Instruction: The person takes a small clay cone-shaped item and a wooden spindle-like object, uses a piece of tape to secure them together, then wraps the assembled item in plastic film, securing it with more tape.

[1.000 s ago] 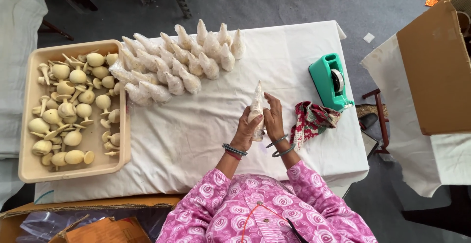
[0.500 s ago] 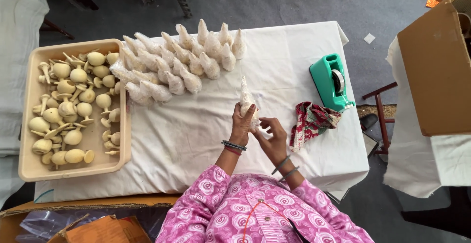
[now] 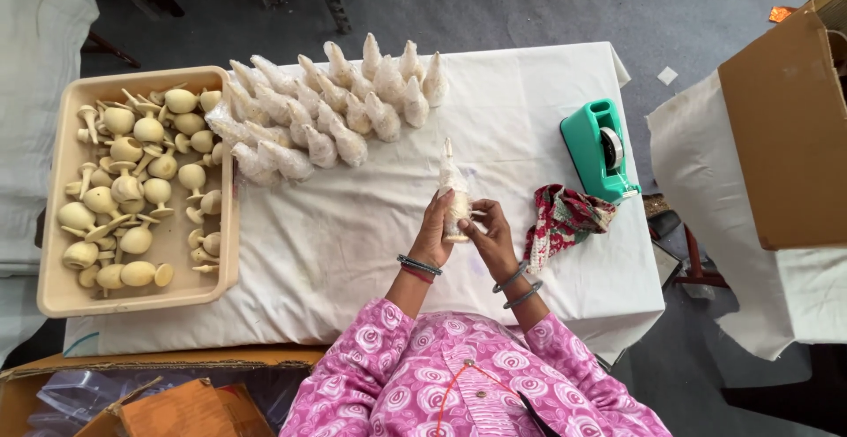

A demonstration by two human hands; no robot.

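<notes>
wrapped piece: pale, cone-like, clear film over it, twisted tip at 12 o'clock
left hand: clasps its side
right hand: pinches base (fingers curled)

Even, soft daylight-type lighting, no single hard source. White tablecloth is the brightest area, near clipping but the weave folds still read. Shadows are weak and short: a faint one under the beige tray rim, soft ones between the wrapped pieces. Grey floor is mid-tone, corners at lower right fall dark. No glare, except a small shiny scrap at the top edge. Focus sharp across the centre; mild softness and slight wide-angle stretch at the frame edges. No motion blur on the hands.
</notes>
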